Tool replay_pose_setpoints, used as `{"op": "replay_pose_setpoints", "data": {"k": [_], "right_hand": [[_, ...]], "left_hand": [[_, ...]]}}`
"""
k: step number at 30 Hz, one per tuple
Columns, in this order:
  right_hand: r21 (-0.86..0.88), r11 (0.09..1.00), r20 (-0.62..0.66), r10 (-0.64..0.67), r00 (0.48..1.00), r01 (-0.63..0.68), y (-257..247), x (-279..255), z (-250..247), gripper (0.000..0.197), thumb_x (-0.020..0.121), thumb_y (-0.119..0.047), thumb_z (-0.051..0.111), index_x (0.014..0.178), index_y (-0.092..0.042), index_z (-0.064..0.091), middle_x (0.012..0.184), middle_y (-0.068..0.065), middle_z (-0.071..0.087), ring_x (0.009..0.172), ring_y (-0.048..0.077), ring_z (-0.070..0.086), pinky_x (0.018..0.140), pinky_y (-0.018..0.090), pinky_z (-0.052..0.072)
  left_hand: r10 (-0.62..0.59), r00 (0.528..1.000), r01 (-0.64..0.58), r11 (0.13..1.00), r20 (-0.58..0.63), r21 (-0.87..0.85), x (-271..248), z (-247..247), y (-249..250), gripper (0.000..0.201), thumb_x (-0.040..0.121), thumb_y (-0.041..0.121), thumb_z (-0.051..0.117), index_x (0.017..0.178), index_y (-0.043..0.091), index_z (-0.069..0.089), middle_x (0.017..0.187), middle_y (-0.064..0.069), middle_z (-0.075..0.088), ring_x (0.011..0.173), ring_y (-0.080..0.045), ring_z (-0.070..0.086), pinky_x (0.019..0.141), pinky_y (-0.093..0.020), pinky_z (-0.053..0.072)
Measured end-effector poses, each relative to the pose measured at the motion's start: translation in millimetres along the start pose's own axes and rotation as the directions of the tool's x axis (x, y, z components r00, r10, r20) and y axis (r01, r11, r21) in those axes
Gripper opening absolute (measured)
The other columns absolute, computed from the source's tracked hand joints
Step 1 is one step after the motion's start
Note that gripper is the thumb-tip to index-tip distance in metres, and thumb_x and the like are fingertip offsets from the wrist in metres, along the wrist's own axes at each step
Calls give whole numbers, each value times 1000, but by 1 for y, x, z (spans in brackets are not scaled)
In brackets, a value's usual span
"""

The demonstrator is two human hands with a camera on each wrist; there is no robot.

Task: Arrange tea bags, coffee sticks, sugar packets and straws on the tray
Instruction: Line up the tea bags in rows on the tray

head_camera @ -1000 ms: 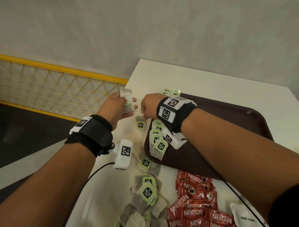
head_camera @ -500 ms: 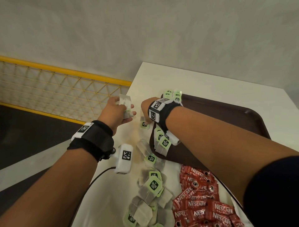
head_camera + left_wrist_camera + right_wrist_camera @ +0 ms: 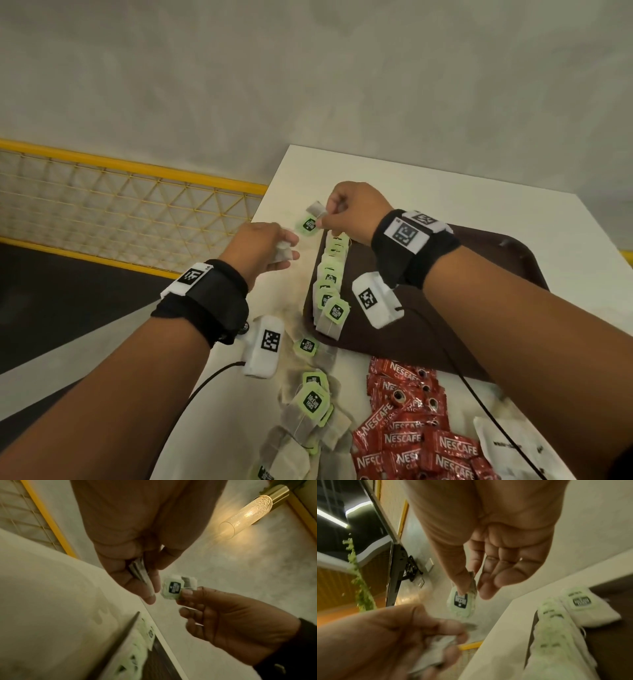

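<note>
The right hand (image 3: 356, 209) is raised just past the far left corner of the brown tray (image 3: 486, 260), thumb and forefinger pinched on a single tea bag (image 3: 310, 222) whose green tag hangs below the fingertips, the other fingers loosely curled beside it. Close to its left and a little lower, the left hand (image 3: 255, 248) is curled around a small wad of tea bags (image 3: 283, 251), their pale paper edges poking out between thumb and fingers; the two hands are near each other but not touching. Directly beneath the right wrist, a row of tea bags (image 3: 330, 287) runs overlapped along the tray's left edge, green tags up. Nearer the person, below the left wrist, a loose heap of tea bags (image 3: 308, 418) sprawls on the white table (image 3: 445, 195), and beside that, under the right forearm, lies a pile of red Nescafe coffee sticks (image 3: 411, 435), with a white sugar packet (image 3: 507, 442) just to their right. Past the left hand, a yellow mesh railing (image 3: 120, 205) stands beyond the table.
</note>
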State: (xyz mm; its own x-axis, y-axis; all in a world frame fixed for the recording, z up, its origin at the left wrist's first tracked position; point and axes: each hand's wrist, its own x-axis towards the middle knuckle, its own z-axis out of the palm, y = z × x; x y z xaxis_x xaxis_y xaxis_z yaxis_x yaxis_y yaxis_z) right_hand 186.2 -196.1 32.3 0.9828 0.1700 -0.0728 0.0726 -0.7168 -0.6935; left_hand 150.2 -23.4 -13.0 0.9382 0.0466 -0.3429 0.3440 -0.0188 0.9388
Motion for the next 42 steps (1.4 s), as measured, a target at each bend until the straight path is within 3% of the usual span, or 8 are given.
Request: {"op": "replay_pose_setpoints", "data": {"k": [7, 12, 15, 18, 23, 28, 36, 42], "right_hand": [[735, 656, 78, 169, 983, -171, 28, -20, -8, 29, 85, 13, 62, 84, -9, 44, 79, 20, 63, 67, 26, 70, 65, 31, 61], [91, 995, -120, 61, 991, -50, 49, -20, -20, 33, 79, -16, 75, 104, -18, 52, 95, 6, 64, 81, 21, 65, 72, 35, 56], [-167, 983, -63, -92, 994, 80, 56, -18, -28, 24, 85, -22, 69, 108, -22, 63, 103, -1, 63, 91, 19, 61, 80, 32, 50], [-140, 985, -65, -111, 992, 101, 65, -17, -33, 7, 85, -21, 70, 91, -18, 67, 91, 0, 66, 86, 20, 62, 80, 32, 50], [183, 980, -1, 75, 997, -73, 88, -12, -28, 9, 86, -14, 71, 89, -12, 64, 81, 4, 64, 71, 16, 60, 74, 35, 55], [490, 784, 67, 402, 913, -381, 107, 9, -18, 15, 88, -12, 69, 100, -11, 60, 90, 6, 65, 72, 14, 59, 79, 35, 57], [415, 800, -5, 477, 879, -432, 110, 49, 0, 15, 87, -15, 71, 80, -16, 57, 81, 8, 65, 70, 18, 62, 79, 35, 57], [307, 850, 37, 439, 898, -428, 118, 57, 0, 10, 87, -18, 68, 85, -19, 59, 83, 2, 63, 65, 12, 61, 49, 21, 50]], "left_hand": [[157, 984, -163, 983, 83, 81, 4, 49, 7, 20, 97, 25, 59, 96, 5, 60, 85, -6, 65, 76, -15, 67, 59, -23, 55], [382, 921, -365, 783, 74, 504, 20, 58, 8, 17, 96, 25, 60, 89, 11, 52, 91, -12, 64, 82, -28, 64, 67, -37, 52], [402, 883, -436, 516, 240, 737, 19, 65, 14, 17, 95, 26, 61, 88, 11, 56, 92, -5, 58, 83, -22, 52, 71, -29, 35], [406, 855, -492, 434, 323, 755, 20, 71, 19, 16, 95, 28, 61, 90, 13, 59, 99, -4, 60, 87, -19, 53, 75, -28, 35], [432, 876, -438, 530, 213, 727, 24, 75, 18, 25, 99, 30, 53, 96, 9, 66, 92, -3, 65, 85, -21, 60, 73, -29, 40], [441, 897, -354, 678, 29, 644, 33, 70, 13, 30, 101, 17, 40, 106, 4, 66, 98, -12, 69, 88, -26, 64, 78, -30, 47], [413, 910, -374, 793, 25, 481, 32, 65, -9, 26, 97, 3, 43, 102, 16, 65, 100, -4, 66, 88, -22, 66, 82, -37, 57], [387, 922, -358, 827, 24, 434, 32, 65, -25, 36, 93, 9, 47, 116, 34, 32, 104, -14, 66, 93, -27, 69, 81, -52, 57]]}}
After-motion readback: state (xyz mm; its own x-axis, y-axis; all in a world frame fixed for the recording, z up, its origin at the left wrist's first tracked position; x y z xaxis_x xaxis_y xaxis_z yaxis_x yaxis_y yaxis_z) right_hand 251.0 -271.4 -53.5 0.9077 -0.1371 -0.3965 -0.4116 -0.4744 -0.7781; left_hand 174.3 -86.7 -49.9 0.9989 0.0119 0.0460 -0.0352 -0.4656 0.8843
